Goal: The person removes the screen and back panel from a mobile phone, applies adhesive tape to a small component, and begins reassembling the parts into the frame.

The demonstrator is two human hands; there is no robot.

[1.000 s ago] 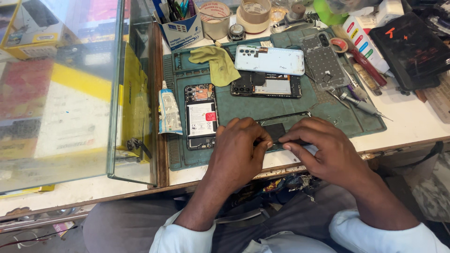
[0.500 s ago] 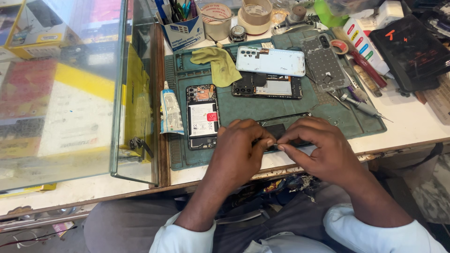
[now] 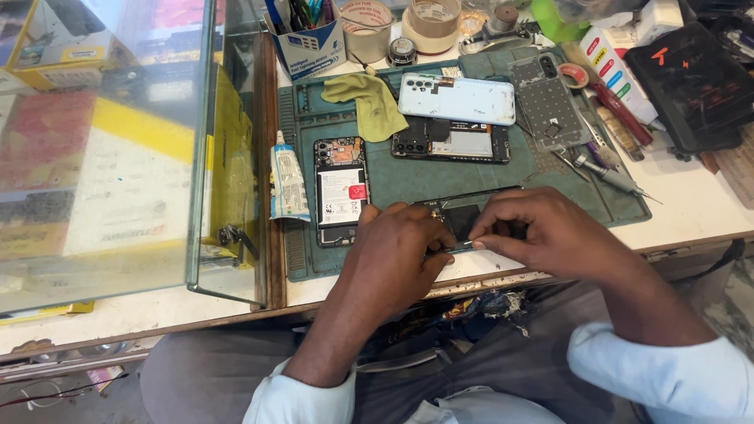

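Glass case (image 3: 102, 149): seen at 9 o'clock, standing on the bench, just beside the mat.

Green mat (image 3: 408, 177): laid at centre; everything below rests on it unless noted.

Glue tube (image 3: 287, 177): laid along the mat's 9 o'clock edge.

Opened phone (image 3: 341, 188): placed lengthwise, battery exposed, just beside the tube.

Yellow cloth (image 3: 369, 104): crumpled at the mat's 11 o'clock.

Left hand (image 3: 397, 255): curled at the mat's 6 o'clock edge, fingertips pinched on a thin tool (image 3: 452, 250); grip partly hidden.

Dark phone frame (image 3: 463, 216): found at 6 o'clock between both hands, mostly covered by them.

White back cover (image 3: 457, 98): laid at 12 o'clock, above a second opened phone (image 3: 450, 141).

Right hand (image 3: 550, 235): nearly closed, fingertips pressed on the frame, meeting the tool tip.

Screwdrivers (image 3: 609, 169): scattered at 3 o'clock.
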